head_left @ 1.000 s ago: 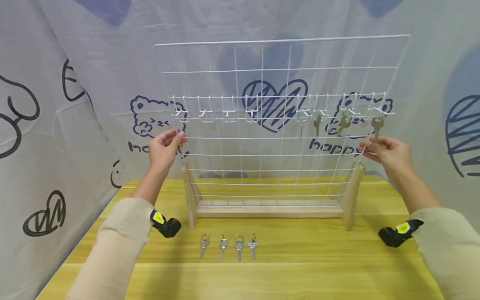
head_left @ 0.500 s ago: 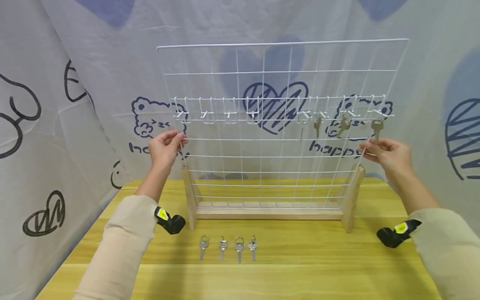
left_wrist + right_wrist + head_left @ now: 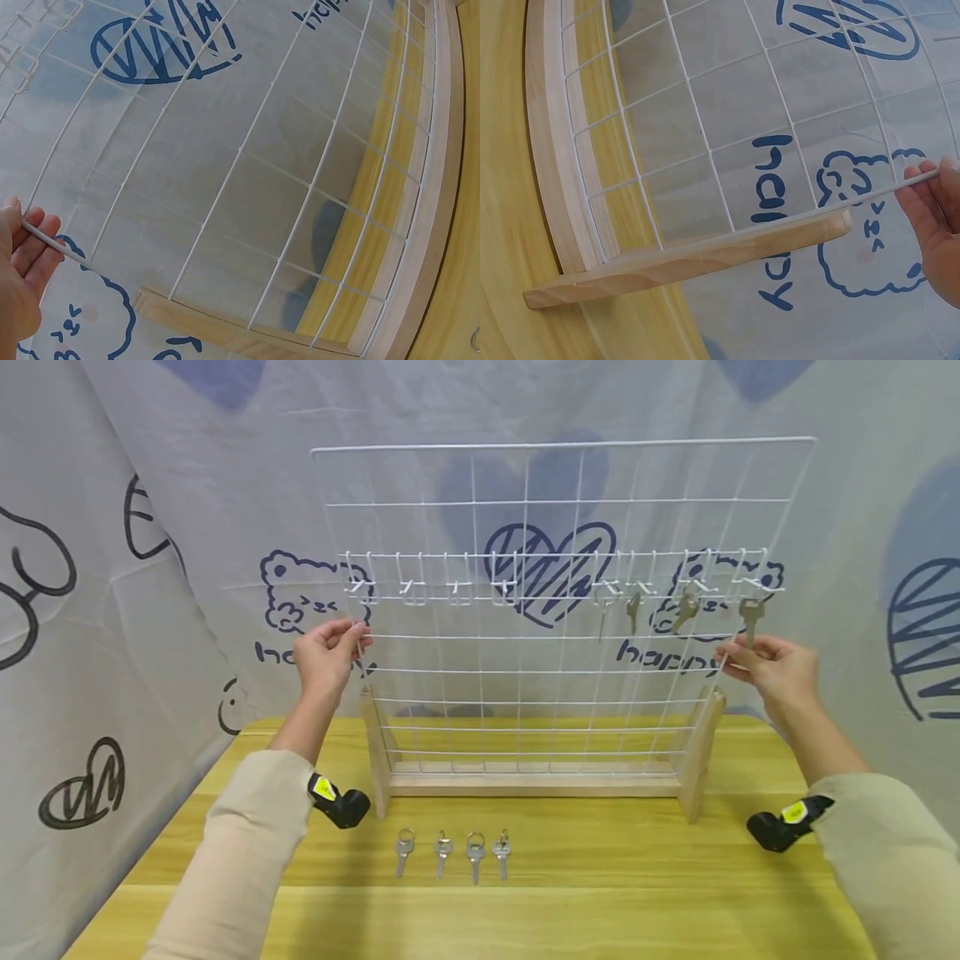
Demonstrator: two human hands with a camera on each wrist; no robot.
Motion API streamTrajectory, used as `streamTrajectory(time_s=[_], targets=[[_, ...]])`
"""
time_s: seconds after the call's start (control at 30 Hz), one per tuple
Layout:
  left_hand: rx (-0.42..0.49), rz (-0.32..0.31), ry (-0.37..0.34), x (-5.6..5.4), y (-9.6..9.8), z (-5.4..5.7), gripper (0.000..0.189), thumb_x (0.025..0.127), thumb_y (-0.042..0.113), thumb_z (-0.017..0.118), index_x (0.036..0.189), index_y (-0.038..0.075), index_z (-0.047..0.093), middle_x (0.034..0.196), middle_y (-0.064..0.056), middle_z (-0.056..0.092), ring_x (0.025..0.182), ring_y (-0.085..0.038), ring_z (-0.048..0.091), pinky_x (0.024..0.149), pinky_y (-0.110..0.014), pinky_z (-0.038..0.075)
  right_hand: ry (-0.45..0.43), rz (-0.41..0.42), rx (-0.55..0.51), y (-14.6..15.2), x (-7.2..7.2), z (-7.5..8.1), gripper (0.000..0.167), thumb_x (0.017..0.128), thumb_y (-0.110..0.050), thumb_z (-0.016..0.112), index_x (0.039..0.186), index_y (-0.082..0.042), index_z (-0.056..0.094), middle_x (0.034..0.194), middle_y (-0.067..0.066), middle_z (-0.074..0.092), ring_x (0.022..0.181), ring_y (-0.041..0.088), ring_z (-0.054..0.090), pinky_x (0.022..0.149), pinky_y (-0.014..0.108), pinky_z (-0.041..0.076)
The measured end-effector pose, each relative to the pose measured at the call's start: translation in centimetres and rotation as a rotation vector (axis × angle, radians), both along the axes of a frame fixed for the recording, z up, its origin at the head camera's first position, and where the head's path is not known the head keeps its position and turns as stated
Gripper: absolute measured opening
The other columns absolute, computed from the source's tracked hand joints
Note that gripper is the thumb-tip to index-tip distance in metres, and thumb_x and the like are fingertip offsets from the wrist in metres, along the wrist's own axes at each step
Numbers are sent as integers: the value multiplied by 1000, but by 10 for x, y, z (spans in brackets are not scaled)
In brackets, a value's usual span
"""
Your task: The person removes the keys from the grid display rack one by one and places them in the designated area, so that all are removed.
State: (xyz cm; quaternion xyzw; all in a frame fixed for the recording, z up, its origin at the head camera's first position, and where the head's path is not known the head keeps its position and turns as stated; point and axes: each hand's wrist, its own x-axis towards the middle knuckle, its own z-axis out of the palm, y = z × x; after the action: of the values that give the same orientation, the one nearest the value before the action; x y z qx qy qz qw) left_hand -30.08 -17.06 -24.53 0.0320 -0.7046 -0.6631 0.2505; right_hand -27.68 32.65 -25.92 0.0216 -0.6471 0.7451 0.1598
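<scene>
A white wire grid panel [image 3: 562, 444] stands upright in a wooden stand [image 3: 525, 787]. At its left edge my left hand [image 3: 324, 658] pinches the side wire between thumb and fingers, well above the stand. The right hand [image 3: 780, 670] grips the opposite side wire at about the same height, as the right wrist view also shows. A row of white hooks [image 3: 411, 587] runs across the panel. On the right-hand hooks hang several keys, among them a wide-headed key [image 3: 752, 612] just above the right fingers. The hooks on the left carry nothing.
Several silver keys with rings lie in a row on the yellow wooden table, in front of the stand, from a left key [image 3: 403, 853] to a right key [image 3: 502, 853]. A patterned cloth [image 3: 187, 652] hangs close behind and to the left.
Both hands stay on the panel's side wires. The whole scene shifts by only a few pixels; the keys remain in place.
</scene>
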Motion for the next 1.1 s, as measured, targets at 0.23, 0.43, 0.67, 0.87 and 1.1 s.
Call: streamTrajectory(time_s=[0.23, 0.43, 0.67, 0.87, 1.1], targets=[[-21, -12, -8, 2, -3, 0, 26, 90, 8, 59, 112, -5, 60, 63, 25, 61, 63, 4, 62, 63, -11, 54, 24, -1, 11, -2, -2, 0, 17, 83, -2, 64, 73, -15, 69, 69, -9, 71, 66, 4, 68, 64, 16, 57], [1, -98, -6, 3, -9, 0, 30, 89, 8, 60, 114, -9, 56, 63, 22, 65, 63, 4, 64, 66, -10, 55, 1, 51, -26, -1, 3, 2, 13, 83, -3, 65, 73, -12, 69, 71, -6, 71, 68, 5, 68, 64, 16, 57], [-29, -194, -54, 4, -17, 2, 35, 89, 13, 61, 117, -8, 54, 69, 18, 68, 66, 3, 66, 70, -14, 55, -77, -17, -15, 1, 18, 12, 18, 83, -3, 65, 76, -19, 68, 70, -11, 69, 64, 1, 66, 60, 15, 57], [-74, -247, -96, 4, -22, 5, 29, 90, 14, 60, 114, -1, 57, 71, 18, 68, 69, 3, 66, 70, -13, 55, -63, -100, -4, 3, 36, 26, 21, 86, -4, 62, 75, -20, 68, 66, -14, 68, 59, 0, 64, 53, 14, 56], [-80, -323, -104, 5, -28, 12, 27, 90, 10, 59, 114, -2, 56, 71, 17, 69, 70, 2, 67, 74, -17, 56, -77, -154, 57, -9, 54, 46, 8, 81, -17, 71, 82, -24, 67, 73, -20, 66, 62, -2, 63, 54, 13, 55]])
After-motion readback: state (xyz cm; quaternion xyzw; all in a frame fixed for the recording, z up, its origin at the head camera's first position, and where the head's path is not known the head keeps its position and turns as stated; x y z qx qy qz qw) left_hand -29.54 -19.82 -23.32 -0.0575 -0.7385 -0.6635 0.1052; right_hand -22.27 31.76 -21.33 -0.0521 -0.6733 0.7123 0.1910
